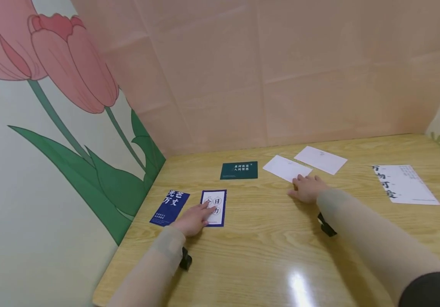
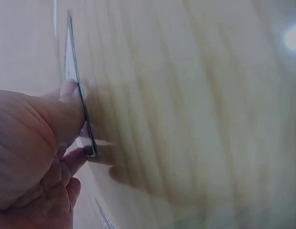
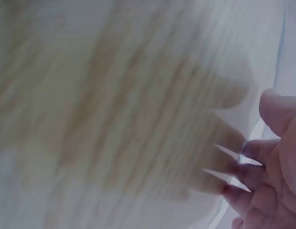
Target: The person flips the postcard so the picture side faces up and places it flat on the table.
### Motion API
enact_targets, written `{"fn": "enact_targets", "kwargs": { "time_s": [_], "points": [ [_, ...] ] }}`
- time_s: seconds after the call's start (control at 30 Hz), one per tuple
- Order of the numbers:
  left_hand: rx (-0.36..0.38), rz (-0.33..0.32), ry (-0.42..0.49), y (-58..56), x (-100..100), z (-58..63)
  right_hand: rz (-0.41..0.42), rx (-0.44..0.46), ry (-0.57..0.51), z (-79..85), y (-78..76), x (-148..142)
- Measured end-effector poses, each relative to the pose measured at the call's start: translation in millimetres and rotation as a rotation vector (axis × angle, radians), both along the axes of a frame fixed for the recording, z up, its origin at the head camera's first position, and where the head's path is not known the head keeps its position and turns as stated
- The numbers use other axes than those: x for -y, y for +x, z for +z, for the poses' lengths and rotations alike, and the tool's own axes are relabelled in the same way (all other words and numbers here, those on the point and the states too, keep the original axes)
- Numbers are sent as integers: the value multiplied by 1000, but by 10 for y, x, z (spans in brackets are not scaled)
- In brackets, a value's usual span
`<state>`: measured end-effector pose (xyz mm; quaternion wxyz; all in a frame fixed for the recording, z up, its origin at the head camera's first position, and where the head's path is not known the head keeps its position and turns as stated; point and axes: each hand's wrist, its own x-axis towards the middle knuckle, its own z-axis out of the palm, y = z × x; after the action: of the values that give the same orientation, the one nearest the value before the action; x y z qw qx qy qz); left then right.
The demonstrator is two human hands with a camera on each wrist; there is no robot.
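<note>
My left hand rests on a white card with a dark-blue border and circled characters. In the left wrist view its thumb lies along the card's edge, and the card is seen nearly edge-on. Just left of it lies a dark-blue card with white characters. My right hand has its fingertips at the near right corner of a mostly blank white card. In the right wrist view the fingers reach out straight to the card's edge, the thumb apart from them.
A dark-green card lies between the hands, farther back. Another mostly blank white card is at the back right. On the right is a white card with large black characters. The wooden table meets a pink-covered wall.
</note>
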<state>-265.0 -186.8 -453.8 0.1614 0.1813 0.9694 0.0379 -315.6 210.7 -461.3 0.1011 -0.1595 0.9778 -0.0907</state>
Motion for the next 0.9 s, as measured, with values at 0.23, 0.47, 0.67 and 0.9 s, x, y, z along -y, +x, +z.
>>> {"fn": "enact_targets", "kwargs": {
  "time_s": [0.23, 0.47, 0.67, 0.9],
  "points": [
    [19, 29, -4, -87, 66, 21, 140, 13, -14, 157, 228, -35],
    [43, 87, 23, -189, 134, -15, 212, -22, -36, 166, 542, -106],
    [57, 118, 20, -204, 158, 11, 277, -58, -26, 165, 850, -136],
    [39, 146, 22, -207, 137, 44, 353, -101, -47, 143, 1158, -153]
  ]
}}
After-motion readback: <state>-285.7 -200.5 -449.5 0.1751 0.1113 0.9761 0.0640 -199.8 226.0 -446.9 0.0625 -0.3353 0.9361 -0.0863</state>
